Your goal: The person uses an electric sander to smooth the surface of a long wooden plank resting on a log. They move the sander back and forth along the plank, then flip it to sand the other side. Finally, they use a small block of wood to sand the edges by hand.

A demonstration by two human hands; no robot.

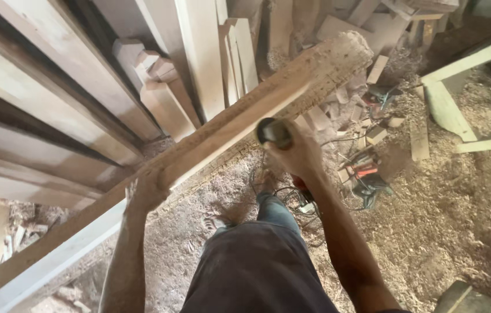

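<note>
A long rough wooden plank runs slantwise from the lower left to the upper middle, its sawn end pointing away from me. My left hand grips the plank's near edge about halfway along. My right hand holds a dark power tool with a round head against the plank's lower side. The tool's body is mostly hidden under my fingers. My legs and one bare foot stand on the sawdust below.
Stacked planks and boards lean at the left and top. Offcuts, a power tool and a tangled cord lie on the sawdust floor to the right. A pale wooden frame lies at the upper right.
</note>
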